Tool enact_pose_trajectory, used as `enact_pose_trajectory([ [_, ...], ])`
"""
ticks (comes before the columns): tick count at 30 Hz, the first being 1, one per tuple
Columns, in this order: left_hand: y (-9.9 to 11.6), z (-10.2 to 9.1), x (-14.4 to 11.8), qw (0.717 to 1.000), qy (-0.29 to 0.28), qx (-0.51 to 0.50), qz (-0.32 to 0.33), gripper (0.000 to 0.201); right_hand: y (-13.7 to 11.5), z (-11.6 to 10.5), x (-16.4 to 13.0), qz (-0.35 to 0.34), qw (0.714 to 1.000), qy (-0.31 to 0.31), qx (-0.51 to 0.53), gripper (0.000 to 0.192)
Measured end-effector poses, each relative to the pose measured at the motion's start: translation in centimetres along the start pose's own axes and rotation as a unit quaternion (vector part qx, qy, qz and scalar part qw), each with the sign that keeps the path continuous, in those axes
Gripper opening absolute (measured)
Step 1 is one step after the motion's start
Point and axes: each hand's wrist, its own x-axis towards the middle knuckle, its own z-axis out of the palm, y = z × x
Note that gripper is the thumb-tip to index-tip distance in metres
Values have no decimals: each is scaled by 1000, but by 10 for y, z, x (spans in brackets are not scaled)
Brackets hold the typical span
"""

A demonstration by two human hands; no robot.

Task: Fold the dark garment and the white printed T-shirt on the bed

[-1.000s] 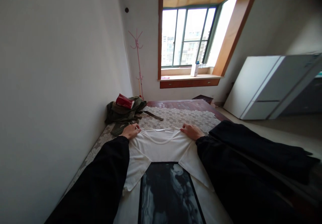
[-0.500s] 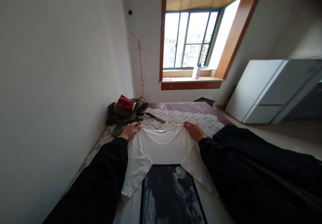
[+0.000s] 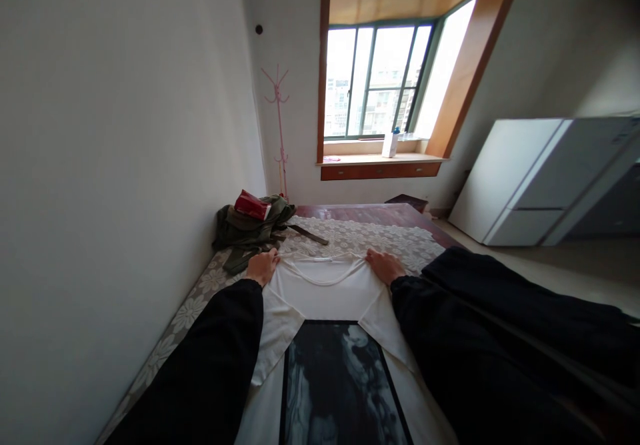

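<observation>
A white T-shirt (image 3: 325,291) with a dark printed panel (image 3: 340,385) lies spread on a table covered by a floral lace cloth (image 3: 370,235). My left hand (image 3: 263,266) pinches the shirt's left shoulder beside the collar. On the other side my right hand (image 3: 384,265) grips the right shoulder. The collar with its small white label stretches between the two hands. Both sleeves are folded in over the body. My arms are in black sleeves.
A heap of olive-green clothing (image 3: 250,228) with a red packet (image 3: 253,205) on top sits at the table's far left, against the wall. Beyond are a pink coat stand (image 3: 279,131), a window sill with a white bottle (image 3: 390,143), and a white cabinet (image 3: 545,178) at right.
Both hands kept hold of the shoulders and pulled the collar edge taut and slightly farther away. The view tilted a little.
</observation>
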Motion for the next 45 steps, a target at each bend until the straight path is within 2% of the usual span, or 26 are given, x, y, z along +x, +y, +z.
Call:
enact_pose_trajectory([
  [3,9,-1,-6,999,31,9,29,33,-4,-4,-4,-28,999,36,-14,32],
  [6,20,1,-14,996,43,8,73,34,-11,-4,-11,-98,993,72,-9,40],
  [8,27,7,-22,994,32,1,103,33,-17,2,-18,-146,987,67,6,45],
  [10,34,15,-30,992,18,-7,123,37,-24,13,-26,-161,986,42,12,51],
  [15,41,34,-43,992,-6,-20,125,56,-36,36,-41,-113,993,-27,0,67],
  [21,42,31,-45,992,-24,-19,121,61,-39,29,-41,-103,993,-63,16,72],
  [28,45,20,-59,998,-21,-18,62,61,-37,12,-51,-76,996,-49,11,68],
  [32,38,22,-73,999,-22,-15,22,68,-29,20,-66,-26,999,-39,3,72],
  [37,34,22,-80,1000,-15,-18,7,73,-24,33,-73,-18,998,-59,2,74],
  [40,38,14,-82,1000,-11,-24,9,72,-27,24,-74,-21,998,-62,11,78],
  [43,42,-1,-87,999,-6,-34,9,66,-33,3,-81,-41,997,-64,26,78],
  [45,42,-12,-96,999,0,-40,5,63,-35,-12,-92,-53,997,-45,32,72],
])
